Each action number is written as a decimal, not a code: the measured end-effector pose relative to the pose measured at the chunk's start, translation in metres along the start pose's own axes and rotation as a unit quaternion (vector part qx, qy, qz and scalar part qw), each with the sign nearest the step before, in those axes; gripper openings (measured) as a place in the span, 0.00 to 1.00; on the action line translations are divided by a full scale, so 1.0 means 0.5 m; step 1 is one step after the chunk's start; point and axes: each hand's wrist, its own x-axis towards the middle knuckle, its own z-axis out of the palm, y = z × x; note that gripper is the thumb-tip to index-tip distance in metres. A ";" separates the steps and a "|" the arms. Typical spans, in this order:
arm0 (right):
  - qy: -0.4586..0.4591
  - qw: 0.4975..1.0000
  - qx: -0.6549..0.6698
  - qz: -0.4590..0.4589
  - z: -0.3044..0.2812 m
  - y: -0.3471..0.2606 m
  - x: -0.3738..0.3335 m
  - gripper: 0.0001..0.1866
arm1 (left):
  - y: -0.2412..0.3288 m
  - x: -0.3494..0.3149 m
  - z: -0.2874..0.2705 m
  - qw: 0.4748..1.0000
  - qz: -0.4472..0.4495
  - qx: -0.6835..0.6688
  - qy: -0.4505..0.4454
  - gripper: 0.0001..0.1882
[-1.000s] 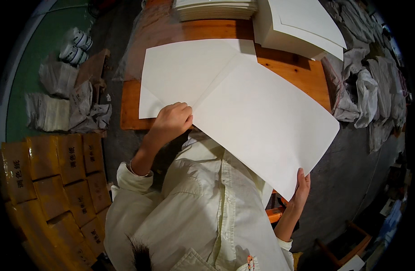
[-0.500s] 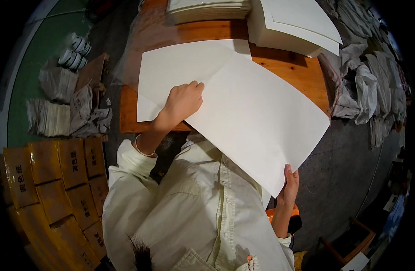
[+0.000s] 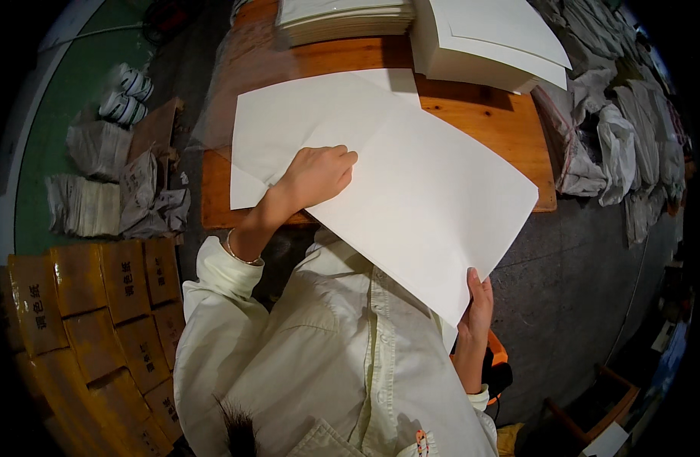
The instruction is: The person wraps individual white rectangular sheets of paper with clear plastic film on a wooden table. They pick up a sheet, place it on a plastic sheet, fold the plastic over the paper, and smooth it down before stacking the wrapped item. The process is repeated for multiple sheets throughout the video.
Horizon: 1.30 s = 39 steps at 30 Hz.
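Observation:
A large white paper sheet (image 3: 434,190) slants across the front of the wooden table, and its near right corner hangs past the table edge. My right hand (image 3: 476,308) grips that corner, thumb on top and the other fingers mostly behind the paper. My left hand (image 3: 317,177) is curled closed on the paper, near the sheet's front edge; what its fingers hold, if anything, is hidden. More white paper (image 3: 266,126) spreads flat beneath and left of that hand. A faint bend shows in the sheet near my right hand.
At the back of the wooden table (image 3: 472,99) stand a paper stack (image 3: 346,23) and a taller white stack (image 3: 479,57). Brown taped cartons (image 3: 91,335) are piled at the left. Grey sacks (image 3: 594,145) lie along the right. A wooden frame (image 3: 597,407) stands lower right.
My right hand has moved left and slightly up, bringing the sheet's corner with it. My left fist has slid a little to the right over the paper.

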 end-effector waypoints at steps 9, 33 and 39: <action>0.007 1.000 0.010 -0.016 0.024 -0.009 0.011 0.19 | -0.015 -0.020 -0.022 0.997 -0.080 0.003 0.015 0.06; -0.045 0.998 0.028 0.015 0.063 0.021 0.007 0.18 | 0.047 -0.014 -0.023 0.989 0.014 -0.146 -0.005 0.07; -0.123 0.988 0.077 0.055 0.116 0.042 0.008 0.17 | 0.107 -0.016 -0.010 0.984 0.033 -0.173 -0.026 0.07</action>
